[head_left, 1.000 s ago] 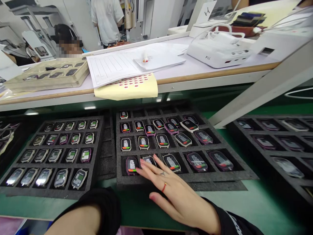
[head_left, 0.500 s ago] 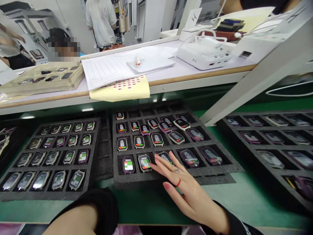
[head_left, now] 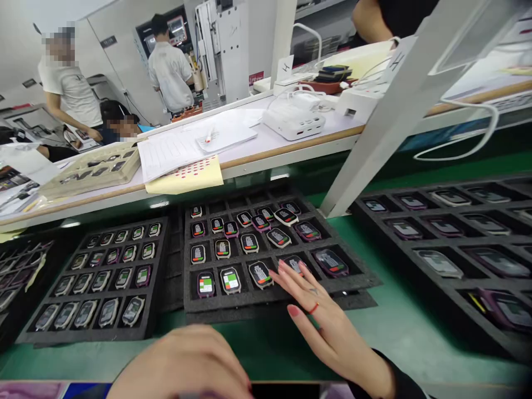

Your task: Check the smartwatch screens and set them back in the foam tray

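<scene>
My right hand (head_left: 318, 318) reaches over the front row of a dark foam tray (head_left: 216, 306), fingers stretched out and apart. Its fingertips cover part of a smartwatch with a lit screen (head_left: 296, 264); whether they touch it I cannot tell. Just left of them sits another smartwatch (head_left: 261, 274) showing white text on black. Farther left, a pale-framed smartwatch (head_left: 230, 280) and a purple-framed smartwatch (head_left: 205, 285) show green and white blocks. My left hand (head_left: 183, 360) is low in front of the tray, back upward and blurred, its fingers mostly hidden.
A second foam tray of smartwatches (head_left: 89, 331) lies to the left, another (head_left: 409, 288) to the right. A slanted white post (head_left: 366, 133) stands behind. The shelf above bears papers (head_left: 166, 152), a white charging box (head_left: 293, 123) and a plastic tray (head_left: 120, 176). Other people are beyond.
My right hand has shifted rightward along the front row, uncovering the middle smartwatch. My left hand has come into view where only its forearm showed. The camera has turned and tilted.
</scene>
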The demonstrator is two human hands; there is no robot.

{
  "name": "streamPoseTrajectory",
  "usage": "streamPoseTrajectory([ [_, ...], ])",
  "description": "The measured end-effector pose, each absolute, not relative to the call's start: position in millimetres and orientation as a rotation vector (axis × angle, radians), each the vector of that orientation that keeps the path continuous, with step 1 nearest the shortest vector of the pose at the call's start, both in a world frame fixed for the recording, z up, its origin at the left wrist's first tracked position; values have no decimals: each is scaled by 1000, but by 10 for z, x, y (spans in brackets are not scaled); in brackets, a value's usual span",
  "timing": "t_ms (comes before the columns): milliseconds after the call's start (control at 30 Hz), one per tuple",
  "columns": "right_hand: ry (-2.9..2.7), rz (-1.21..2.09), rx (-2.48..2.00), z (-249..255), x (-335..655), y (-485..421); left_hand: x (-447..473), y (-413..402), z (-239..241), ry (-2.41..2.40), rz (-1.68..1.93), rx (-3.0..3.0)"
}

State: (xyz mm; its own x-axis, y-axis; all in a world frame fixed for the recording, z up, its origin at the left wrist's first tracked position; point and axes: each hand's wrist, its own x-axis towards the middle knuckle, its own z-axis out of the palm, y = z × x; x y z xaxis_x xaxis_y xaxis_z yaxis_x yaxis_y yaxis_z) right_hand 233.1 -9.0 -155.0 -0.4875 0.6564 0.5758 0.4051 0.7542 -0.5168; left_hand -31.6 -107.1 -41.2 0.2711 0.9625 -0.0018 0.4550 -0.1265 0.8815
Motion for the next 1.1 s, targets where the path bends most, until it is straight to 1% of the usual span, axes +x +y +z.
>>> streamPoseTrajectory([
  [67,-2173,364,-774,-1591,2299,-95,-305,-971,-573,1451,850,1692],
  [133,-2182,323,-765,-1625,2270,-94,-311,-940,-834,1843,1158,1525],
  [167,-2179,305,-763,-1639,2259,-93,-314,-949,-982,1995,1244,1433],
  [233,-2175,280,-769,-1660,2245,-95,-309,-998,-1251,2194,1259,1320],
  [333,-2182,265,-789,-1684,2239,-119,-266,-1078,-1462,2235,1211,1303],
  [633,-2172,205,-837,-1755,2219,-210,27,-936,-1394,2369,1151,1714],
  [833,-2155,250,-803,-1914,2321,-359,200,-932,-1512,2447,1094,1764],
  [967,-2010,353,-753,-2003,2411,-420,150,-976,-1531,2445,1052,1733],
  [1100,-1879,385,-719,-2039,2422,-382,100,-956,-1569,2447,1013,1742],
])
